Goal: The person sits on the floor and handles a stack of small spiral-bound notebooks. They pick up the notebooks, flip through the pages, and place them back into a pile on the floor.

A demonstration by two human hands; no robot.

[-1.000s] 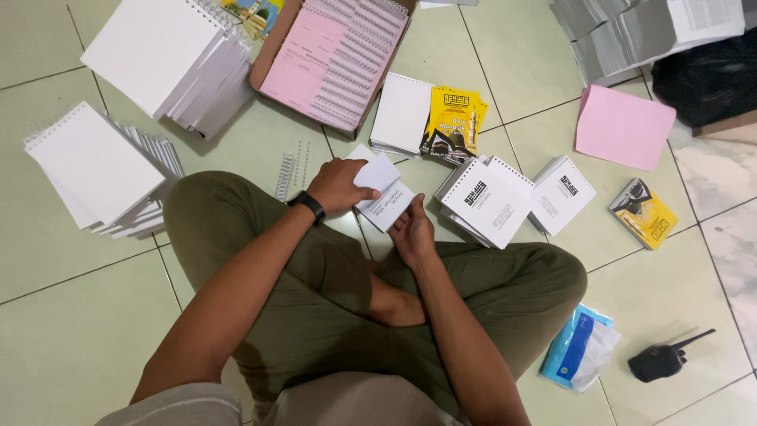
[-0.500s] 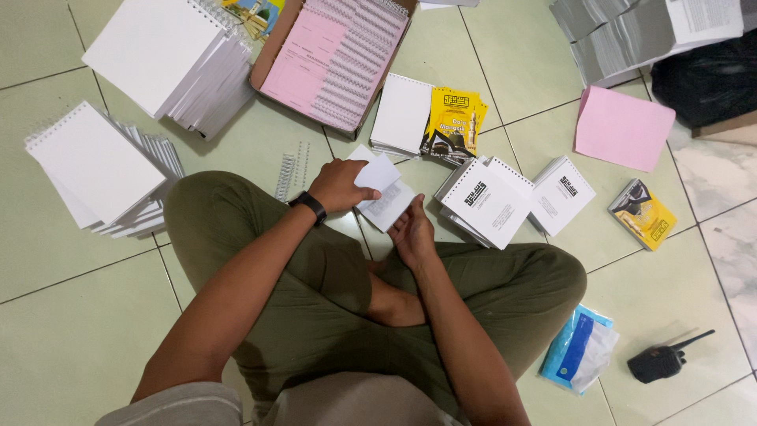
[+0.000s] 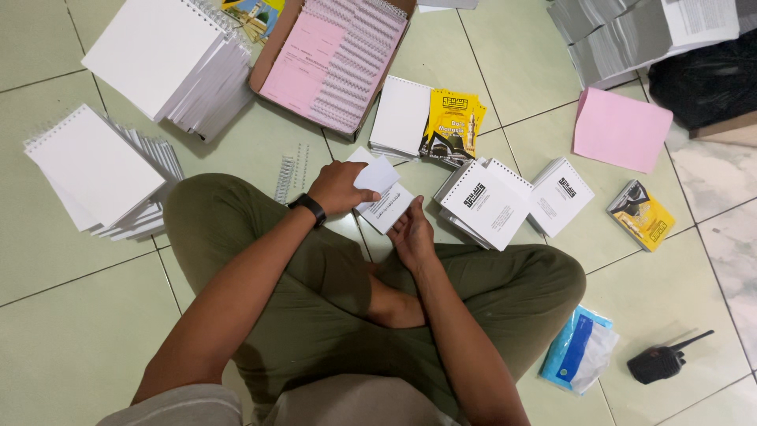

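Observation:
I sit cross-legged on a tiled floor. My left hand (image 3: 341, 188), with a black watch on the wrist, grips a small stack of white printed sheets (image 3: 382, 196) from its top left, lifting the upper blank sheet. My right hand (image 3: 412, 235) supports the stack from below at its lower right edge. Just right of the hands lies a pile of white spiral-bound booklets (image 3: 482, 203) with dark printed covers. A loose wire binding coil (image 3: 285, 175) lies on the floor left of my left hand.
Two stacks of blank white bound pads (image 3: 102, 170) sit at left. A cardboard box (image 3: 276, 49) with pink sheets and binding coils is ahead. Yellow booklets (image 3: 453, 122), a pink paper stack (image 3: 619, 130), a blue-white plastic bag (image 3: 582, 351) and a black walkie-talkie (image 3: 658, 363) lie around.
My hands stay on the small sheets; the top sheet has shifted slightly under my left fingers. Nothing else has moved.

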